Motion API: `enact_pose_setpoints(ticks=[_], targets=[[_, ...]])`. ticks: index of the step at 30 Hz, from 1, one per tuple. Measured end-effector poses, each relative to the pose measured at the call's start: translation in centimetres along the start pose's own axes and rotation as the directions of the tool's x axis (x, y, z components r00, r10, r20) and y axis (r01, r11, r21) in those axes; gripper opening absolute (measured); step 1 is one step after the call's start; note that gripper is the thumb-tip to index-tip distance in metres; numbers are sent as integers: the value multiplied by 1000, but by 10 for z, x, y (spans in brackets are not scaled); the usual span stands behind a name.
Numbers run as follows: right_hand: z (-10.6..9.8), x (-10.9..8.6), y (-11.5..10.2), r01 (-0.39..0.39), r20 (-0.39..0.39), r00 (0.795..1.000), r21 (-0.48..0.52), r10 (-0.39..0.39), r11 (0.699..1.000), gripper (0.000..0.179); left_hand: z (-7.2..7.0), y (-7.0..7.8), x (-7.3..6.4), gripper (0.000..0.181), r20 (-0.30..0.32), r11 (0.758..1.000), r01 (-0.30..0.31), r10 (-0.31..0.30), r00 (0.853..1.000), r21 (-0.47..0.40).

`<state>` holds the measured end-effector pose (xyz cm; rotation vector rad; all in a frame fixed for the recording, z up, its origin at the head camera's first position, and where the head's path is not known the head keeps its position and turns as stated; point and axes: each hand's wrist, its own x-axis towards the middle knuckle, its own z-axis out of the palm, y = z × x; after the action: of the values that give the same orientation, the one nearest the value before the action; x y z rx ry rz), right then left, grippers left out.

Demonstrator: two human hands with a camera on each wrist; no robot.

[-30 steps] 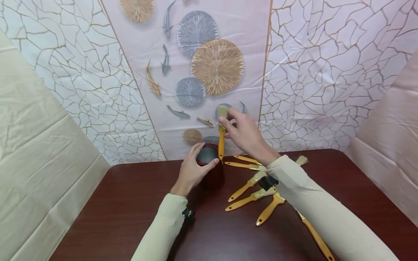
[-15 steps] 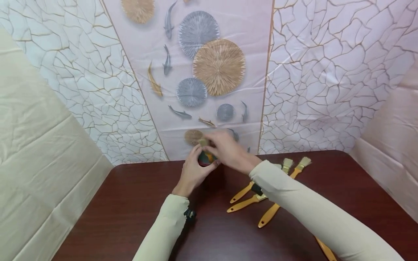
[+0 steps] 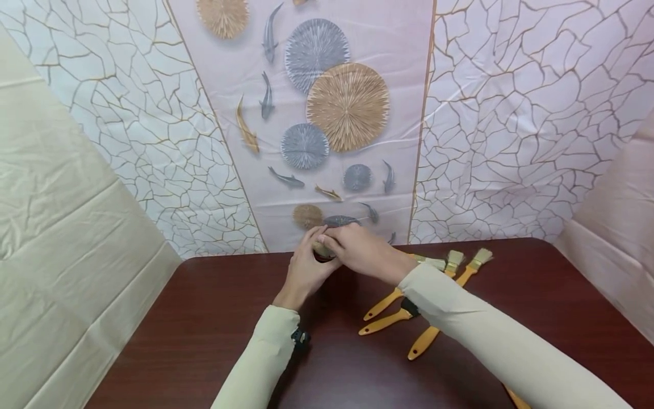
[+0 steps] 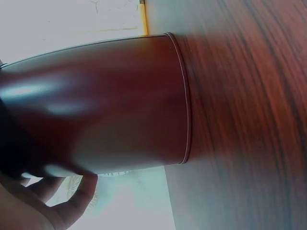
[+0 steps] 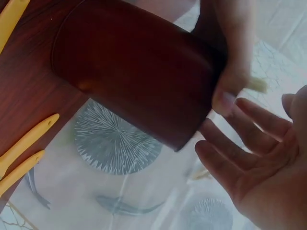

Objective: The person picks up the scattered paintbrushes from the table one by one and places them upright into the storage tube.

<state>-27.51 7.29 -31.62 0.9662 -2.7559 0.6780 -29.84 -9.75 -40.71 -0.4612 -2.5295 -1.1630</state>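
Observation:
My left hand (image 3: 305, 271) grips a dark red cylindrical brush holder (image 4: 105, 100) near its rim, thumb on one side and fingers on the other. The holder stands upright on the table. Pale bristles of a paintbrush (image 5: 257, 85) stick out above the holder's mouth in the right wrist view; its handle is hidden inside. My right hand (image 3: 365, 253) is over the rim, its fingers relaxed and spread in the right wrist view, with nothing held between them. The fingertips lie close to the rim and my left thumb.
Several yellow-handled paintbrushes lie on the dark wooden table (image 3: 214, 329) to the right, partly under my right forearm; one paintbrush (image 3: 424, 342) points toward me. A patterned cloth backdrop (image 3: 352, 108) rises behind the table's far edge.
My right hand has carried a paintbrush from beside the holder to over its mouth and lowered it in, handle first. The fingers have since come off it. My left hand stays on the holder.

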Motion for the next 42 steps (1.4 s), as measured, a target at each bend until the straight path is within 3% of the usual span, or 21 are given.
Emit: enact_pose_setpoints(ticks=[5,11,16,21,26,31,34,39,40,42], targets=[[-21,-21,8,-83,-91,992,59,88,995,33,2,5,-2,88,11,1000,20,-20,1000,-20],[-50,-55,32,-265,-88,954,190,286,945,32,0,6,-2,88,25,999,38,-38,999,-26],[-73,-78,61,-401,-39,900,324,435,857,38,-1,7,0,88,21,999,34,-34,999,-33],[-87,-110,93,-517,-17,830,352,557,781,55,1,8,0,89,23,999,34,-33,999,-36],[-80,-141,133,-580,16,778,404,628,708,60,2,6,-3,88,15,998,46,-46,999,-35],[-63,-161,170,-647,51,728,383,684,660,53,2,5,-3,89,13,998,51,-51,999,-31],[-51,-168,186,-676,62,707,353,705,647,54,3,4,-3,90,16,998,49,-49,999,-37],[-29,-162,188,-692,67,694,339,717,638,41,5,2,-3,90,6,998,36,-36,999,-45],[-26,-159,187,-692,63,697,325,715,645,39,5,2,-3,90,6,998,35,-35,999,-46],[-21,-149,182,-671,52,721,297,691,679,35,4,3,-3,90,4,998,38,-38,999,-46]])
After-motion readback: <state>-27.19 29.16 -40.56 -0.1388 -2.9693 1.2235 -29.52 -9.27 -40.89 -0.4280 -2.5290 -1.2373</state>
